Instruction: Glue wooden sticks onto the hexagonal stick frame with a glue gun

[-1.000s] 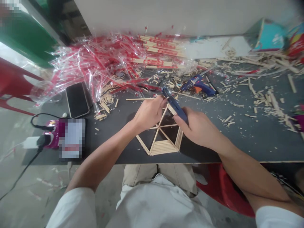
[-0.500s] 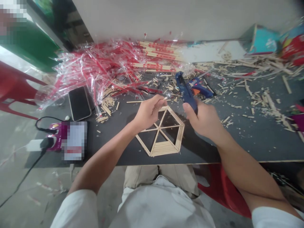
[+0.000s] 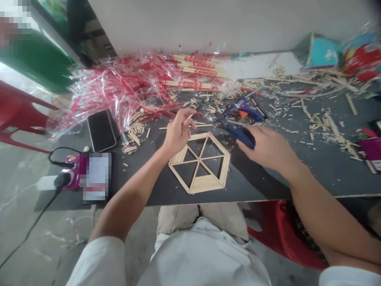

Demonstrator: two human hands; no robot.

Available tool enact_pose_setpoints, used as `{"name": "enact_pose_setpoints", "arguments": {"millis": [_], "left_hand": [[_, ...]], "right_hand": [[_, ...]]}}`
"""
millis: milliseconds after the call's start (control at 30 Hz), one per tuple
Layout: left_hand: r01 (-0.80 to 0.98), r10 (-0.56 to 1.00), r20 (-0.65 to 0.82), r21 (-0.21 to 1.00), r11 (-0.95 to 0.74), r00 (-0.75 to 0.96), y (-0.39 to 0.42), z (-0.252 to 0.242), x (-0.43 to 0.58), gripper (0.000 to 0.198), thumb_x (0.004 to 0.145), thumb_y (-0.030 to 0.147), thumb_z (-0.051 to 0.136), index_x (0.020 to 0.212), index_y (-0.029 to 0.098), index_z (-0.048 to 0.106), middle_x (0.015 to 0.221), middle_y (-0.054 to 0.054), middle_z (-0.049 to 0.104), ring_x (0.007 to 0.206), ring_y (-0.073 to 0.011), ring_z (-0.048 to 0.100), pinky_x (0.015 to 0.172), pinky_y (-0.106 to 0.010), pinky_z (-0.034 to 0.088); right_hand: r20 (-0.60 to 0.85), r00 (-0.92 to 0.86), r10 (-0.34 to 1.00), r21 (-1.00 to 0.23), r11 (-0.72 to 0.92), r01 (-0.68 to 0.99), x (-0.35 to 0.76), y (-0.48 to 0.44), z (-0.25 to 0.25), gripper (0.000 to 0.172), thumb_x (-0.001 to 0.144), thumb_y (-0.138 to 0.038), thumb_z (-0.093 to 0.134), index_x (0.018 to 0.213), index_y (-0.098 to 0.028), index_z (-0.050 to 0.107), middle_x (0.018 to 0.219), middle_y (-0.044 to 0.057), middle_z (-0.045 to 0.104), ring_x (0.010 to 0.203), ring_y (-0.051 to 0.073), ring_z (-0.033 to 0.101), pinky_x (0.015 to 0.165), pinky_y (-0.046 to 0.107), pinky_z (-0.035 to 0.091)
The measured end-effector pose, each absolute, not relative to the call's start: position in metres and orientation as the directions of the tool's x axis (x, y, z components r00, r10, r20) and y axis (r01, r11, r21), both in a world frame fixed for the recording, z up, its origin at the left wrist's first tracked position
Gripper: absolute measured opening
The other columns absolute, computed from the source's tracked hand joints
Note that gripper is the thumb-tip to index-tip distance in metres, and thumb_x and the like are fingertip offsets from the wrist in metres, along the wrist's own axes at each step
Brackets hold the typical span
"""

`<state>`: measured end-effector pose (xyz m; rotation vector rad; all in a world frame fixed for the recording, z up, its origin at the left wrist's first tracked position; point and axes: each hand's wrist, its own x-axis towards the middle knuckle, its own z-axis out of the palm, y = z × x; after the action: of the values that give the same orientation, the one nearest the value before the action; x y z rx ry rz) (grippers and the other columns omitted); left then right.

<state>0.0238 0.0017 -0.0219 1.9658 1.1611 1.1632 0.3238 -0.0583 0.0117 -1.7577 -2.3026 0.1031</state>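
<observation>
Left hand point(image 3: 178, 133) pinches a thin wooden stick point(image 3: 190, 115); right hand point(image 3: 269, 147) grips a blue glue gun point(image 3: 238, 132), two o'clock from the stick hexagon point(image 3: 199, 163).

light bright, diffuse | shadow soft, under rt hand point(image 3: 269, 149) | edges warped, sl. blurred

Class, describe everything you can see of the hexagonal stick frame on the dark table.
The hexagonal stick frame is made of pale wooden craft sticks: six sides, with thin spokes meeting at the centre. Parallel sticks fill the bottom section and the upper-left section. It lies flat on the dark tabletop, near the front edge. The left hand is close to its upper-left side, though contact cannot be told.
</observation>
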Motion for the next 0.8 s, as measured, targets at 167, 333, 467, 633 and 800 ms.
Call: {"name": "enact_pose_setpoints", "arguments": {"millis": [167, 333, 467, 633, 800], "left_hand": [[0.384, 0.930, 0.339, 0.847, -0.367, 0.139, 0.011, -0.029, 0.020, 0.032, 0.114, 0.042, 0.031, 0.129, 0.022, 0.050, 0.085, 0.000, 0.073, 0.048, -0.0063, 0.057, 0.050, -0.022, 0.044], [0.334, 0.953, 0.283, 0.893, -0.302, 0.104, 0.015, -0.034, 0.019, 0.020, 0.112, 0.034, 0.038, 0.124, 0.023, 0.050, 0.083, 0.001, 0.073, 0.045, -0.0071, 0.057, 0.047, -0.023, 0.044], [0.312, 0.960, 0.253, 0.909, -0.277, 0.117, 0.015, -0.036, 0.019, 0.019, 0.111, 0.031, 0.038, 0.124, 0.024, 0.049, 0.084, 0.001, 0.073, 0.045, -0.0066, 0.057, 0.047, -0.023, 0.045], [0.248, 0.938, 0.318, 0.906, -0.343, 0.136, 0.019, -0.045, 0.020, 0.012, 0.110, 0.036, 0.042, 0.112, 0.024, 0.046, 0.082, 0.003, 0.072, 0.043, -0.0052, 0.055, 0.045, -0.021, 0.041], [0.286, 0.902, 0.387, 0.857, -0.428, 0.189, 0.019, -0.045, 0.018, 0.015, 0.109, 0.032, 0.045, 0.105, 0.022, 0.055, 0.081, 0.001, 0.075, 0.050, -0.0068, 0.058, 0.054, -0.022, 0.046]], "right_hand": [[0.024, -0.255, 0.967, -0.205, 0.255, 0.945, 0.374, -0.075, 0.009, 0.060, 0.104, -0.051, 0.050, 0.153, -0.016, 0.054, 0.141, 0.030, 0.065, 0.134, 0.051, 0.061, 0.115, 0.060, 0.045], [0.092, -0.171, 0.981, -0.237, 0.188, 0.953, 0.411, -0.085, 0.004, 0.061, 0.102, -0.057, 0.055, 0.157, -0.031, 0.049, 0.143, 0.027, 0.063, 0.139, 0.058, 0.055, 0.112, 0.070, 0.041], [0.109, -0.140, 0.984, -0.279, 0.165, 0.946, 0.432, -0.082, -0.002, 0.065, 0.099, -0.063, 0.062, 0.152, -0.025, 0.055, 0.148, 0.029, 0.060, 0.144, 0.054, 0.052, 0.116, 0.066, 0.040], [0.029, -0.174, 0.984, -0.270, 0.175, 0.947, 0.455, -0.070, -0.011, 0.070, 0.100, -0.069, 0.057, 0.148, -0.019, 0.059, 0.155, 0.030, 0.056, 0.148, 0.052, 0.050, 0.122, 0.064, 0.038], [0.210, -0.209, 0.955, -0.255, 0.260, 0.931, 0.432, -0.056, -0.007, 0.059, 0.098, -0.072, 0.056, 0.122, -0.021, 0.075, 0.127, 0.023, 0.075, 0.121, 0.046, 0.070, 0.106, 0.064, 0.054]]}}
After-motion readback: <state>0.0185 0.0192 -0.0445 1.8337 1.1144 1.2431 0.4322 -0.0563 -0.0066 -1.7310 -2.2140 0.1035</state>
